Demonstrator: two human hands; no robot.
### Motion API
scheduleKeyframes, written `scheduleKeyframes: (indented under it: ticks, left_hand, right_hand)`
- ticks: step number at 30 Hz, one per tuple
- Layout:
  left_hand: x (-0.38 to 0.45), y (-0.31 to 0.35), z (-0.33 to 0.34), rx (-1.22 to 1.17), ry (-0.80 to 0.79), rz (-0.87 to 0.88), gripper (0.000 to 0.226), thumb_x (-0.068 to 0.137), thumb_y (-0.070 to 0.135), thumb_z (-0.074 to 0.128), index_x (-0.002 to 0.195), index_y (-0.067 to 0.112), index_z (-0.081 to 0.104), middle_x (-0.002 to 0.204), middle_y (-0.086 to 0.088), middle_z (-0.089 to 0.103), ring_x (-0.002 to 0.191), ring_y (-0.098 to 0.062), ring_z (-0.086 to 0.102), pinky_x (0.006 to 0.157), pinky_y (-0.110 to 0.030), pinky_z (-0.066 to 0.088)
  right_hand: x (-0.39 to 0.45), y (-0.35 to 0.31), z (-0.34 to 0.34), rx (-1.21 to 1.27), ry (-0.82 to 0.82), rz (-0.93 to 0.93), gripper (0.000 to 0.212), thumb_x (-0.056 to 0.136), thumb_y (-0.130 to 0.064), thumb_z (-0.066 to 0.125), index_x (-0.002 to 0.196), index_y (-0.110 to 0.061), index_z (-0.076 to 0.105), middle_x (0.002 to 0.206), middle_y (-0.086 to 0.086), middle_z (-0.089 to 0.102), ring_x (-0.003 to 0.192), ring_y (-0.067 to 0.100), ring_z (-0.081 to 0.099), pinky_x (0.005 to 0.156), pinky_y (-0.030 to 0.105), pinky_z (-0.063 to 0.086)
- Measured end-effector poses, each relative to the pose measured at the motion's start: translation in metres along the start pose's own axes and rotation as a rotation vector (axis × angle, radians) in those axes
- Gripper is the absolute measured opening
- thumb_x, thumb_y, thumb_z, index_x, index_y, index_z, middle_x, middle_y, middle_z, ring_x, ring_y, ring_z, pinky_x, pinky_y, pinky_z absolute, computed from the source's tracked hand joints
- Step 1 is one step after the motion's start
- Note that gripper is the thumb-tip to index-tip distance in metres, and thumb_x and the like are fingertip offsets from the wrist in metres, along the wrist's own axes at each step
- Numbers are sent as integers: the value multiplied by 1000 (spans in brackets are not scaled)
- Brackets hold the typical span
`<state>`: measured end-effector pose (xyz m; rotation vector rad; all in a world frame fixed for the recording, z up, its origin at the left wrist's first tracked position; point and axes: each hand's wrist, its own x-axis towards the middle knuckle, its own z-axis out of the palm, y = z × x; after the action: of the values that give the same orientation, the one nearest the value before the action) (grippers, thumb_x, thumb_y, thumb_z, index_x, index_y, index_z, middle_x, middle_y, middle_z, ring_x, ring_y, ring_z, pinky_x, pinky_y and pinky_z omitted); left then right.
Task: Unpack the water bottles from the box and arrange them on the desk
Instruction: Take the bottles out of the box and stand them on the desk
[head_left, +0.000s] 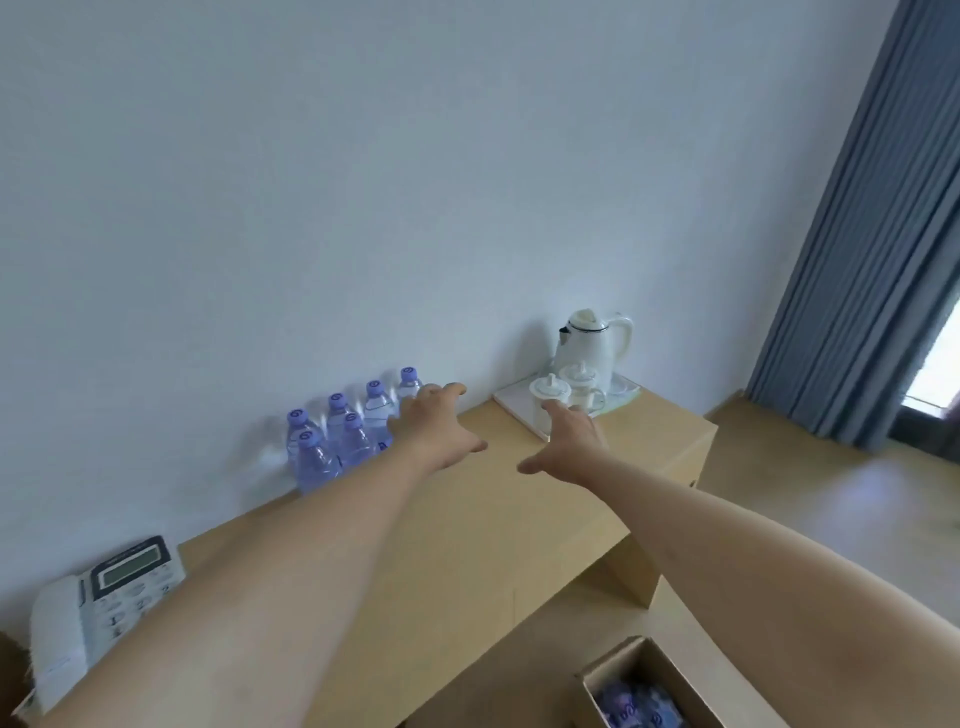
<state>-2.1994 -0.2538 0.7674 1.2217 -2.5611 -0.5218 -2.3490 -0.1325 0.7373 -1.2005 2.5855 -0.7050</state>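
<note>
Pale wooden desk (467, 519) by the wall — water bottles (343, 441) just beside the empty, spread left hand (436, 426) — right hand (566, 447) likewise empty, spread.

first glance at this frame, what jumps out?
Two bare forearms reach across the wooden desk: the left hand open beside a cluster of purple-capped water bottles against the wall, the right hand open near the cups in front of a white kettle. A phone sits far left; the open box shows more bottles at bottom right.
</note>
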Motion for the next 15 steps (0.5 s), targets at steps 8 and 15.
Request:
scheduleKeyframes:
  ticks: [8,15]
  left_hand:
    - [11,154,91,136,-174,193,95,60,59,75,144,40,34,145,2,40,131,-26,40,99,-47,43]
    - [1,276,200,119,-356,309,90,62,57,74,141,42,35,149,4,35,132,-26,35,102,-49,37]
  right_hand:
    - [-35,148,-68,8,25,290,104,60,-47,85,145,-26,30,134,8,43,123,29,42,95,39,46]
    - [-66,283,-99,25,7,517,105,59,-46,86,146,-27,30,140,7,38,129,29,37,99,44,45]
